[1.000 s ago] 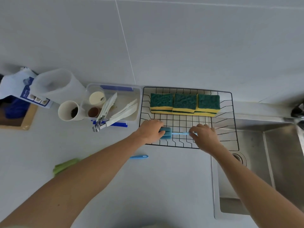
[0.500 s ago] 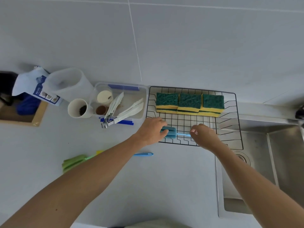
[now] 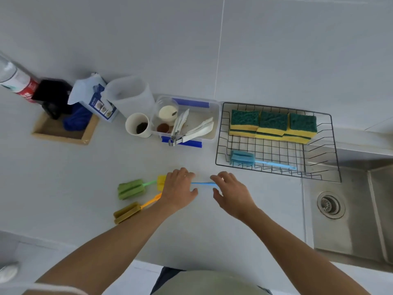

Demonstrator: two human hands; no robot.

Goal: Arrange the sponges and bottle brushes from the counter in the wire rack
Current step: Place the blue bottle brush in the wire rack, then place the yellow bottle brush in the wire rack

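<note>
This is a kitchen. A shiny metal sink (image 3: 348, 211) with a round drain (image 3: 330, 205) sits to the right of the right hand (image 3: 231, 193). Past the hands, a black wire rack (image 3: 331, 145) holds green and yellow sponges (image 3: 273, 124). Farther left is a clear box (image 3: 214, 116) with white tongs (image 3: 195, 132) and a white cup (image 3: 137, 125). The gray wall (image 3: 191, 43) behind has big tiles.

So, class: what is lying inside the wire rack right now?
Inside the wire rack: green-and-yellow sponges stacked along the back, three on top, and one blue bottle brush lying flat in front. How many sponges sit underneath is partly hidden.
</note>
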